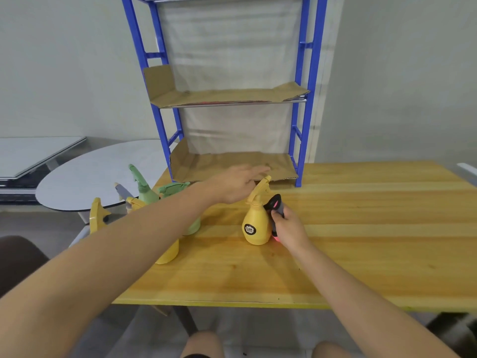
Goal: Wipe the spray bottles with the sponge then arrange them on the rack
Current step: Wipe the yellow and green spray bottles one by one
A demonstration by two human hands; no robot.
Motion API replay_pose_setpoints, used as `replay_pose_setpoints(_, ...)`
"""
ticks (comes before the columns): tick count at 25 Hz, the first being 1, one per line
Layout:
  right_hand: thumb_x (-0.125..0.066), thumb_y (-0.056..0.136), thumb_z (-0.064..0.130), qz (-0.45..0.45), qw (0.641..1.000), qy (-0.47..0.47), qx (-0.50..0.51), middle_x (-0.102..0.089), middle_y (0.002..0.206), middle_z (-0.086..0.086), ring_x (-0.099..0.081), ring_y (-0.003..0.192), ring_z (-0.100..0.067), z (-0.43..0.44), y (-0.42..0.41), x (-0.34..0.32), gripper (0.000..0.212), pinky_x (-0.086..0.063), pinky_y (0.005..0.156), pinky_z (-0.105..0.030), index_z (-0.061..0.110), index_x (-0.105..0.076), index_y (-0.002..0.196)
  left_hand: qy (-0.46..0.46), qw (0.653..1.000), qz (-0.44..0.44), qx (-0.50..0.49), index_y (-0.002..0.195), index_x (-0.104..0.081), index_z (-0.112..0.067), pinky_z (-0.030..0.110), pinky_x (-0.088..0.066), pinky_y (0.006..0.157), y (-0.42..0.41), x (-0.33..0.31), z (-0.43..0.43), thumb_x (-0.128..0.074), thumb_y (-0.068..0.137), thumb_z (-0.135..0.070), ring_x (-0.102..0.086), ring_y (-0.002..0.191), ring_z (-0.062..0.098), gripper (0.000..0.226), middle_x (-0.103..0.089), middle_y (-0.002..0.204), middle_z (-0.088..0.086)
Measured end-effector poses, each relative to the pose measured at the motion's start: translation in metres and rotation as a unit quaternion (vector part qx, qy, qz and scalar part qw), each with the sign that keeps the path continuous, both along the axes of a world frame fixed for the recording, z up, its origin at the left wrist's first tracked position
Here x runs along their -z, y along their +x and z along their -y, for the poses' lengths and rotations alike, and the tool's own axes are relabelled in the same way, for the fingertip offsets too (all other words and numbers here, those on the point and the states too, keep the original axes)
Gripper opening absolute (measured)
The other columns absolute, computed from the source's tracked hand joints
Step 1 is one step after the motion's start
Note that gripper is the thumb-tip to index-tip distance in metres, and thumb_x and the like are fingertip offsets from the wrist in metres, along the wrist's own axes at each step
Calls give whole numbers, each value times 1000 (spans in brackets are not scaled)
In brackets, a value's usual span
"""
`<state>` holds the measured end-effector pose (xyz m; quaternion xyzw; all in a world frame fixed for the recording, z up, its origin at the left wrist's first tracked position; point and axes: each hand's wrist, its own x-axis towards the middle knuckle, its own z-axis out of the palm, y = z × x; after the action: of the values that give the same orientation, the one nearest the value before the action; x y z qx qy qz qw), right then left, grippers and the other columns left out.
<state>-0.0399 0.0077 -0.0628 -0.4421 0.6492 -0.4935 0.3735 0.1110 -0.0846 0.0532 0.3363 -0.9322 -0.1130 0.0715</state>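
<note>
A yellow spray bottle [255, 228] stands upright on the wooden table [361, 228] in front of the blue rack [302, 120]. My right hand [290, 229] grips a dark sponge with pink in it [275, 204] and holds it against the bottle's right side. My left hand [236, 186] reaches over the bottle's trigger head, fingers stretched out and blurred, just short of the nozzle. Several more bottles cluster at the table's left end: a green one [144, 189], another green one [175, 188], a yellow one [97, 215] and a yellow one [168, 254] partly hidden under my left forearm.
The rack's lower shelf [232, 164] and middle shelf [227, 95] are lined with cardboard and hold nothing. A round grey table [85, 177] stands behind the left bottles. A dark chair [18, 259] sits at the lower left.
</note>
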Motion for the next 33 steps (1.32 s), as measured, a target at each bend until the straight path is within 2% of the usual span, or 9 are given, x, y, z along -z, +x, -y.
replay_pose_setpoints(4, -44, 106, 19, 34, 999, 10, 22, -70, 101, -7, -65, 88, -27, -11, -1, -9, 19, -47, 63, -23, 22, -61, 114, -258, 926, 240, 136, 155, -29, -42, 42, -32, 117, 7, -16, 6, -53, 85, 8, 2, 156, 21, 90, -4, 170, -9)
replay_pose_setpoints(8, -45, 106, 20, 55, 997, -2, 52, -68, 106, -5, -61, 85, -15, -23, -5, -19, 17, -43, 61, -22, 21, -60, 113, -340, 861, 304, 225, 143, -51, -34, 48, -14, 126, -1, -7, 14, -60, 97, -20, 2, 157, 22, 49, -22, 167, -10)
replay_pose_setpoints(10, -43, 107, 24, 69, 996, -26, 56, -67, 112, -3, -62, 95, -16, -28, -6, -22, 20, -44, 63, -21, 24, -58, 120, -288, 888, 298, 201, 127, -64, -25, 48, -21, 123, -10, -3, 11, -58, 99, -37, -23, 153, 24, 31, -52, 149, -6)
replay_pose_setpoints(12, -41, 107, 28, 48, 998, -36, 25, -64, 121, 2, -61, 109, -17, -30, -3, -21, 26, -46, 69, -20, 31, -53, 130, -155, 944, 257, 135, 114, -65, -16, 41, -44, 97, -14, -3, 4, -57, 100, -38, -56, 122, 28, 27, -65, 112, 2)
replay_pose_setpoints(14, -40, 108, 24, 53, 997, -19, -54, -58, 132, 6, -55, 116, -13, -28, 7, -16, 38, -45, 78, -18, 34, -44, 144, -74, 973, 205, 68, 117, -63, -11, 35, -41, 75, -14, 1, 2, -59, 100, -32, -59, 98, 26, 27, -62, 100, 3)
replay_pose_setpoints(19, -41, 105, 43, 199, 979, 13, -45, -60, 133, 5, -55, 121, -14, -18, 30, 1, 39, -44, 99, -30, 36, -50, 142, -49, 986, 161, -5, 113, -67, -10, 44, -51, 84, 3, 6, 8, -61, 99, -33, -61, 99, 31, 27, -70, 104, 10)
replay_pose_setpoints(23, -54, 101, 40, -51, 996, -15, -69, -37, 157, 5, -43, 138, -18, -10, 36, 11, 72, -41, 111, -33, 32, -12, 159, -31, 991, 133, 3, 107, -67, -8, 40, -48, 80, 9, 6, 8, -60, 100, -30, -60, 95, 30, 24, -69, 101, 9)
replay_pose_setpoints(28, -65, 90, 52, -213, 973, -75, -48, -48, 142, -4, -49, 128, -22, 4, 34, 4, 82, -47, 105, -38, 26, -24, 156, -26, 998, 61, 18, 105, -69, -9, 31, -32, 65, 18, -4, 7, -59, 101, -26, -53, 81, 22, 20, -60, 82, -1)
replay_pose_setpoints(33, -61, 88, 60, -298, 951, -66, -55, -49, 132, -2, -53, 117, -22, 6, 27, 0, 83, -53, 87, -36, 36, -18, 155, -36, 997, 54, 37, 104, -69, -12, 35, -42, 69, 28, -11, 4, -60, 100, -27, -56, 79, 21, 19, -63, 82, -2)
